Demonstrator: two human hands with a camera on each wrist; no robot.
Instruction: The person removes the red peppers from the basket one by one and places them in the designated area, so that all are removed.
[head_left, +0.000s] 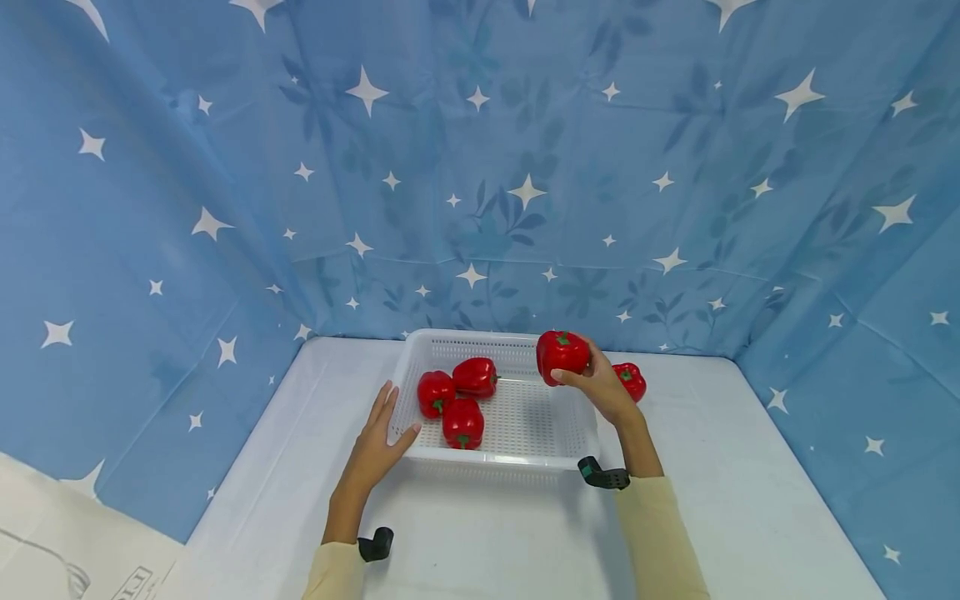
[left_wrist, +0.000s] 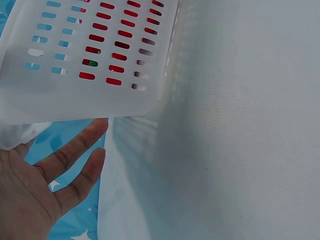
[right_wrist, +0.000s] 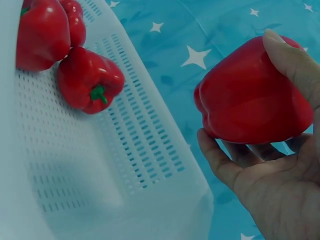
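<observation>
My right hand (head_left: 600,385) grips a red bell pepper (head_left: 561,357) above the right side of a white perforated basket (head_left: 525,460). In the right wrist view the thumb and fingers curl round that same bell pepper (right_wrist: 252,95). Inside the basket, at its left, lie three more red bell peppers (head_left: 474,377), close together. My left hand (head_left: 375,446) is by the basket's left wall, fingers spread and holding nothing. Seen from the left wrist, the fingers (left_wrist: 75,150) of that hand are extended near the basket's corner (left_wrist: 125,102); whether they touch it I cannot tell.
Another red bell pepper (head_left: 630,381) lies on the white table (head_left: 720,467) to the right of the basket, partly behind my right hand. A blue curtain (head_left: 465,192) with white stars hangs along the back and sides. Pale printed material (head_left: 75,542) shows at the lower left.
</observation>
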